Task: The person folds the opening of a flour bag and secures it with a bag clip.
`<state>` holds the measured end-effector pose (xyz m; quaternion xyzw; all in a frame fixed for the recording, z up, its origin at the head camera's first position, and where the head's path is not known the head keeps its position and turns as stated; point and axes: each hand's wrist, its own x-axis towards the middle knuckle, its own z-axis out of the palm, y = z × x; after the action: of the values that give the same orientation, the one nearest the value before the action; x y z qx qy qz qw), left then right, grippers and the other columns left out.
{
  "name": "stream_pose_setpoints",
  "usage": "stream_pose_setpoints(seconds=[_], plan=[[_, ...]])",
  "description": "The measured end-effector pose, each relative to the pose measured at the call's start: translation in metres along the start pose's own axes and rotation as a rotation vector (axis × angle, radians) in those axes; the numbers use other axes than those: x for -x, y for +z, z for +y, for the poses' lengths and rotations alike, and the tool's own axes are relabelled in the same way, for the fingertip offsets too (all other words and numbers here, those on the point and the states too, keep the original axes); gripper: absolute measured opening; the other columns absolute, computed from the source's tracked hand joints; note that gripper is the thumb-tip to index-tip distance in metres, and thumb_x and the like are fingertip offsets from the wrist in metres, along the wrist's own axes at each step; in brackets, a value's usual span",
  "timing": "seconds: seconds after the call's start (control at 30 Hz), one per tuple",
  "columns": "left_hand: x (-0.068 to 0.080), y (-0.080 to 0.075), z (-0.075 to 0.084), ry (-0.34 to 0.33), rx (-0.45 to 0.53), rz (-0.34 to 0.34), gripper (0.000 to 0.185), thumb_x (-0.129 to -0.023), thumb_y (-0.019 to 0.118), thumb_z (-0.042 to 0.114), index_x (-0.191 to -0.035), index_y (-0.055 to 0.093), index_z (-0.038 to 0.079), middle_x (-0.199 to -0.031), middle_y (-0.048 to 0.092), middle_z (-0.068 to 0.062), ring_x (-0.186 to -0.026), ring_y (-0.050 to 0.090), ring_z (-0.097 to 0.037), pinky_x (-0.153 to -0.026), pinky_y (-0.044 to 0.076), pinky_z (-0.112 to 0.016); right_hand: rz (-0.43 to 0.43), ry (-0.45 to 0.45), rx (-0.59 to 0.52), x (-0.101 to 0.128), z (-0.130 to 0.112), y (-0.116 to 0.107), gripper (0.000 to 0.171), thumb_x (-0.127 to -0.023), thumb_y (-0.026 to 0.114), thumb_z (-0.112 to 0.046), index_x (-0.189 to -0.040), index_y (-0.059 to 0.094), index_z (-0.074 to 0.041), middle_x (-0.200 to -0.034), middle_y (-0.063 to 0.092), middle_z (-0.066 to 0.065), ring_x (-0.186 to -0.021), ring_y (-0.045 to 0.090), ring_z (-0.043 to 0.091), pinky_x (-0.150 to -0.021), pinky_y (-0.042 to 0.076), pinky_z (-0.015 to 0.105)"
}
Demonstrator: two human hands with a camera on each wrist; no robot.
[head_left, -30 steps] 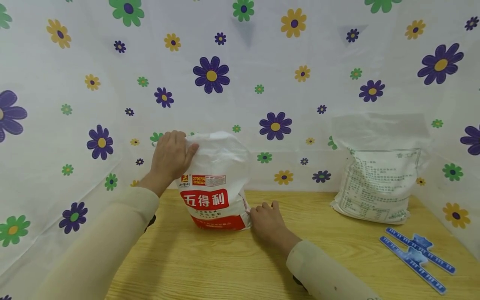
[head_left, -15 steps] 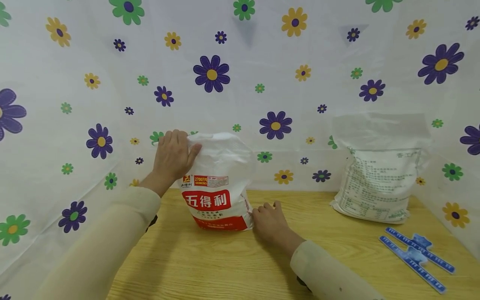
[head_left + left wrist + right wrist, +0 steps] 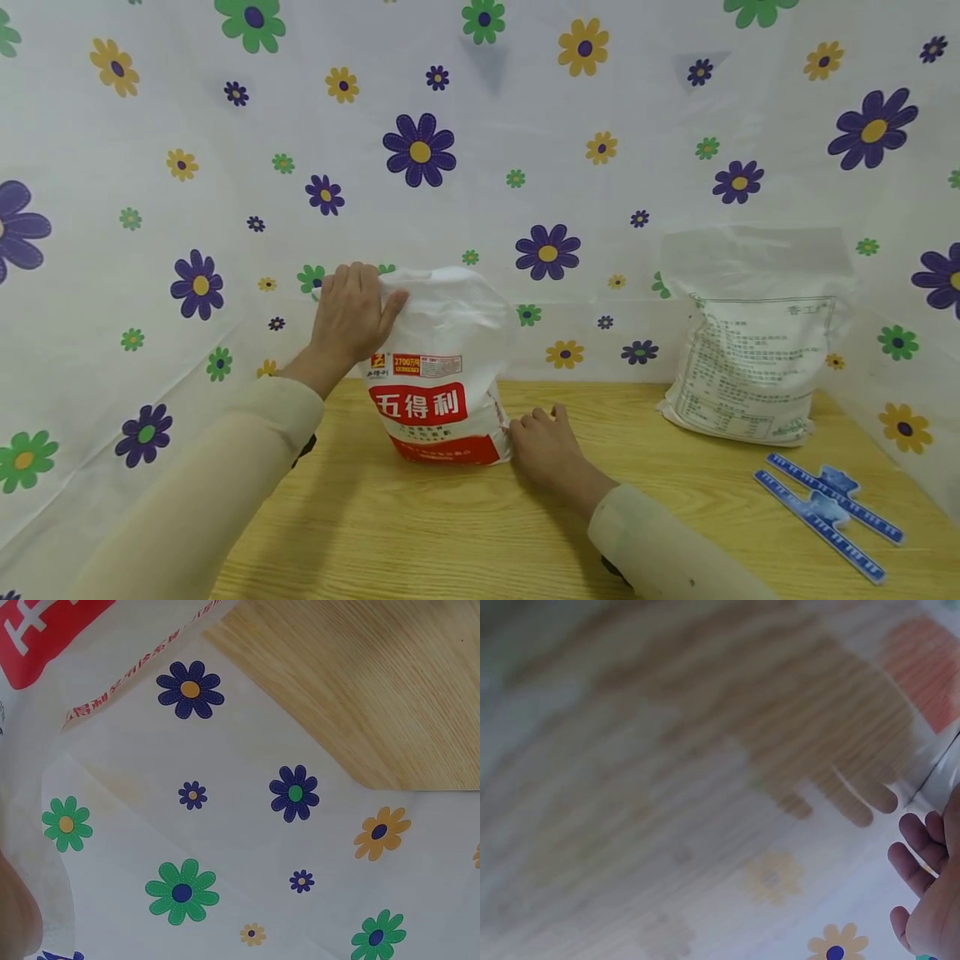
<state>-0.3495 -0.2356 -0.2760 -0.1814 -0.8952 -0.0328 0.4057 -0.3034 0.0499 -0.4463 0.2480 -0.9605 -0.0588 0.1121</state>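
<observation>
The bag (image 3: 438,367) has slid a tiny bit toward the right side of the table (image 3: 420,525) since a second ago, and both hands went along with it; nothing else about it has changed. I think that means the bag is only being nudged and steadied right now, not lifted or opened. It stands upright near the back edge of the table, a little left of the middle, close to the flowered sheet (image 3: 525,125) behind it. Its long way runs up and down, from the flat bottom on the wood to the crumpled white top. The face with the red label and white writing points toward the person. The left hand (image 3: 352,312) holds the top left corner of the bag, with the fingers curled over the folded edge and the thumb pressed on the front. The right hand (image 3: 543,446) rests on the table at the bottom right corner of the bag, fingers bent, touching the bag's side; it may be pinching the corner, but I cannot tell for sure. The right wrist view is blurry and shows only loosely bent fingers (image 3: 919,851). A second bag (image 3: 750,367) with small print leans on the sheet near the back right corner, well apart from the first. Two blue clips (image 3: 825,512) lie flat near the right edge.
</observation>
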Motion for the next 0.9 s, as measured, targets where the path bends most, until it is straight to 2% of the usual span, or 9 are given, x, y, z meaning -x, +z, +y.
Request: stream_pose_setpoints(seconds=[0.33, 0.63, 0.9], plan=[[0.002, 0.001, 0.004, 0.012, 0.016, 0.034, 0.05, -0.101, 0.045, 0.05, -0.101, 0.046, -0.001, -0.079, 0.042, -0.012, -0.072, 0.04, -0.029, -0.072, 0.037, -0.042, 0.026, -0.002, -0.001, 0.005, 0.003, 0.002, 0.013, -0.101, 0.056, -0.025, -0.109, 0.061, -0.015, -0.102, 0.067, 0.001, -0.095, 0.051, 0.021, -0.089, 0.039, 0.043], [0.001, 0.002, 0.009, 0.044, 0.03, 0.063, 0.059, -0.102, 0.036, 0.057, -0.098, 0.048, -0.001, -0.078, 0.042, -0.012, -0.071, 0.04, -0.029, -0.07, 0.037, -0.041, 0.03, -0.018, -0.048, 0.009, 0.009, 0.005, 0.015, -0.1, 0.057, -0.024, -0.11, 0.06, -0.014, -0.098, 0.064, 0.0, -0.089, 0.046, 0.019, -0.081, 0.037, 0.035], [0.001, 0.003, 0.004, 0.039, 0.071, 0.031, 0.049, -0.1, 0.05, 0.046, -0.11, 0.05, -0.002, -0.087, 0.049, -0.015, -0.078, 0.044, -0.03, -0.076, 0.04, -0.044, 0.035, -0.031, -0.081, 0.012, 0.014, 0.002, 0.015, -0.102, 0.055, -0.023, -0.111, 0.061, -0.013, -0.101, 0.065, 0.0, -0.093, 0.048, 0.018, -0.082, 0.04, 0.033]])
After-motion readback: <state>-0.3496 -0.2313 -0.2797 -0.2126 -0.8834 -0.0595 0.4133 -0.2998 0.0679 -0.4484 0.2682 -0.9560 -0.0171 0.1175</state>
